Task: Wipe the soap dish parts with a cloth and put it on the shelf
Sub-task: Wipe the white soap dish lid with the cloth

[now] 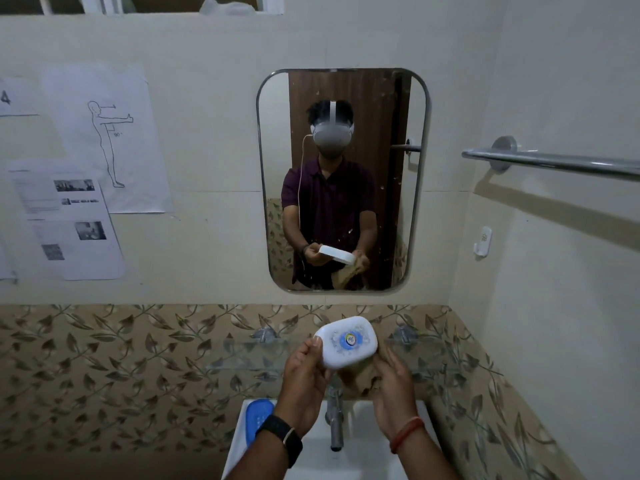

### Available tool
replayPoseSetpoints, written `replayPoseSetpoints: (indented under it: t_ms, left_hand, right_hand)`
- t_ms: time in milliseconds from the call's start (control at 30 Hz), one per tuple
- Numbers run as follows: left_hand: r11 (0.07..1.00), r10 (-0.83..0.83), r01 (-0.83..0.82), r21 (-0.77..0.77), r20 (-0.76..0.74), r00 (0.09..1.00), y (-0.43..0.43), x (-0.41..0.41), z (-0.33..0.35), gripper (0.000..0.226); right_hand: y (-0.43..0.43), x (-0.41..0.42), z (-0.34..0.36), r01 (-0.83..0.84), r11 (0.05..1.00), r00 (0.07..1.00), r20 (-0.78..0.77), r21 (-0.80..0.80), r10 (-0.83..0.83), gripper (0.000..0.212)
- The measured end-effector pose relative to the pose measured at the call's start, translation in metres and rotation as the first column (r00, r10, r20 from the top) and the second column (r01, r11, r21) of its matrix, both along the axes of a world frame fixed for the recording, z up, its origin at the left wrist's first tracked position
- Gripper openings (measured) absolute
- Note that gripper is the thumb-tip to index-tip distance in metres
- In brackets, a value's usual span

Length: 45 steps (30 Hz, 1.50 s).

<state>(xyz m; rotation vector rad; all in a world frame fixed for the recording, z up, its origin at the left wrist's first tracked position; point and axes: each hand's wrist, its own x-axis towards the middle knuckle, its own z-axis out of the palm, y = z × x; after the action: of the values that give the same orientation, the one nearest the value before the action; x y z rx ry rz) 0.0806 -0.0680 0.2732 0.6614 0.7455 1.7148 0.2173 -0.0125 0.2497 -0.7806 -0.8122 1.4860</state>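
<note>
Sink (pixel 367 459) is seen nearest, white, with a metal tap (pixel 334 424) at its middle and a blue soap dish part (pixel 258 419) lying on its left rim. Above the tap both hands are held up. Left hand (pixel 304 379), black watch on the wrist, is closed around the left end of the white soap dish lid (pixel 346 342), thumb on the top face, fingers underneath; the lid is tilted, its round blue sticker facing up. Right hand (pixel 393 389), orange thread on the wrist, is closed on a crumpled brown cloth (pixel 360 379), which is pressed against the lid's right underside. Behind the lid a clear glass shelf (pixel 242 355) is fixed to the leaf-patterned tile band; nothing can be made out on it. Higher up a rounded mirror (pixel 415 202) is mounted on the cream wall, and the person is reflected in it with lid and cloth in hand. Printed sheets (pixel 69 220) are stuck to the wall at left. Chrome towel bar (pixel 554 162) and a small white hook (pixel 482 240) are fixed on the right wall.
</note>
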Motion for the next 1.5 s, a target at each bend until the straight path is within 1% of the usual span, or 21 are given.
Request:
replayPoseSetpoints:
  t_ms: [33, 100, 133, 200, 267, 400, 500, 533, 567, 667, 767, 833, 900, 967, 1067, 1133, 1167, 1233, 1333, 1367, 1500]
  left_hand:
    - [1.000, 0.003, -0.003, 0.004, 0.018, 1.000, 0.001, 0.000, -0.001, 0.044]
    - [1.000, 0.016, -0.016, -0.002, 0.008, 1.000, 0.001, 0.001, -0.006, 0.043]
    - [1.000, 0.022, -0.022, -0.012, -0.019, 1.000, 0.001, 0.001, -0.010, 0.042]
    - [0.999, 0.032, -0.034, -0.029, -0.054, 0.998, -0.001, 0.001, -0.016, 0.035]
    - [0.998, 0.052, -0.053, -0.036, -0.039, 0.998, -0.001, 0.001, -0.019, 0.029]
    - [0.994, 0.103, -0.102, -0.049, 0.016, 0.995, 0.001, 0.002, -0.017, 0.030]
    - [0.992, 0.115, -0.112, -0.063, 0.045, 0.992, 0.002, 0.004, -0.015, 0.031]
    - [0.992, 0.109, -0.105, -0.065, 0.055, 0.993, 0.002, 0.005, -0.014, 0.032]
    - [0.993, 0.106, -0.102, -0.063, 0.065, 0.992, 0.002, 0.005, -0.013, 0.032]
    - [0.993, 0.110, -0.109, -0.047, 0.025, 0.994, 0.003, 0.006, -0.013, 0.030]
    - [0.993, 0.106, -0.106, -0.045, -0.007, 0.994, 0.003, 0.012, -0.015, 0.034]
    - [0.994, 0.108, -0.106, -0.038, 0.052, 0.993, 0.004, 0.015, -0.014, 0.041]
    - [0.992, 0.118, -0.113, -0.059, 0.108, 0.987, 0.008, 0.011, -0.014, 0.038]
    - [0.988, 0.141, -0.132, -0.082, 0.116, 0.983, 0.009, 0.003, -0.016, 0.037]
    - [0.985, 0.156, -0.149, -0.089, 0.074, 0.985, 0.001, 0.002, -0.020, 0.039]
    - [0.987, 0.141, -0.132, -0.094, 0.090, 0.986, -0.005, 0.007, -0.024, 0.040]
    - [0.987, 0.132, -0.122, -0.102, 0.106, 0.986, -0.007, 0.010, -0.026, 0.041]
    - [0.986, 0.134, -0.120, -0.113, 0.128, 0.983, -0.008, 0.013, -0.028, 0.037]
    - [0.984, 0.148, -0.133, -0.118, 0.130, 0.980, -0.007, 0.010, -0.030, 0.033]
    - [0.983, 0.148, -0.132, -0.128, 0.120, 0.982, -0.007, 0.009, -0.030, 0.033]
    - [0.980, 0.127, -0.105, -0.170, 0.127, 0.984, -0.008, 0.010, -0.031, 0.028]
  right_hand:
    - [-0.002, -0.003, 0.000, -0.006, 0.998, 0.993, -0.121, -0.057, -0.001, 0.031]
    - [-0.004, -0.007, 0.003, 0.031, 0.993, 0.957, -0.284, -0.115, -0.063, 0.029]
    - [-0.004, -0.007, 0.006, 0.051, 0.991, 0.936, -0.340, -0.125, -0.091, 0.030]
    - [-0.005, -0.008, 0.011, 0.090, 0.988, 0.919, -0.371, -0.126, -0.131, 0.030]
    - [-0.008, -0.013, 0.012, 0.130, 0.986, 0.928, -0.337, -0.104, -0.158, 0.030]
    - [-0.032, -0.035, 0.000, 0.159, 0.984, 0.964, -0.201, -0.084, -0.173, 0.042]
    - [-0.046, -0.049, -0.017, 0.066, 0.997, 0.998, -0.006, -0.049, -0.066, 0.045]
    - [-0.048, -0.051, -0.018, 0.041, 0.998, 0.999, 0.027, -0.044, -0.040, 0.044]
    - [-0.047, -0.050, -0.015, 0.046, 0.998, 0.999, 0.028, -0.042, -0.045, 0.044]
    - [-0.026, -0.041, 0.007, 0.159, 0.986, 0.982, -0.090, -0.060, -0.164, 0.042]
    - [-0.013, -0.040, 0.019, 0.259, 0.964, 0.964, -0.053, -0.055, -0.262, 0.044]
    - [-0.028, -0.054, 0.008, 0.234, 0.971, 0.969, -0.064, -0.054, -0.238, 0.045]
    - [-0.050, -0.068, -0.012, 0.147, 0.989, 0.987, -0.062, -0.032, -0.149, 0.048]
    - [-0.059, -0.071, -0.021, 0.116, 0.993, 0.991, -0.069, -0.030, -0.118, 0.048]
    - [-0.037, -0.060, -0.006, 0.151, 0.983, 0.976, -0.144, -0.101, -0.164, 0.043]
    - [-0.020, -0.051, 0.009, 0.218, 0.971, 0.948, -0.213, -0.102, -0.236, 0.043]
    - [-0.016, -0.047, 0.014, 0.249, 0.964, 0.940, -0.217, -0.096, -0.264, 0.044]
    - [-0.018, -0.047, 0.012, 0.282, 0.956, 0.945, -0.150, -0.081, -0.291, 0.043]
    - [-0.041, -0.061, -0.015, 0.295, 0.954, 0.955, 0.042, -0.053, -0.293, 0.049]
    - [-0.049, -0.066, -0.022, 0.292, 0.955, 0.955, 0.069, -0.048, -0.288, 0.051]
    - [-0.045, -0.066, -0.018, 0.342, 0.935, 0.940, 0.024, -0.094, -0.341, 0.044]
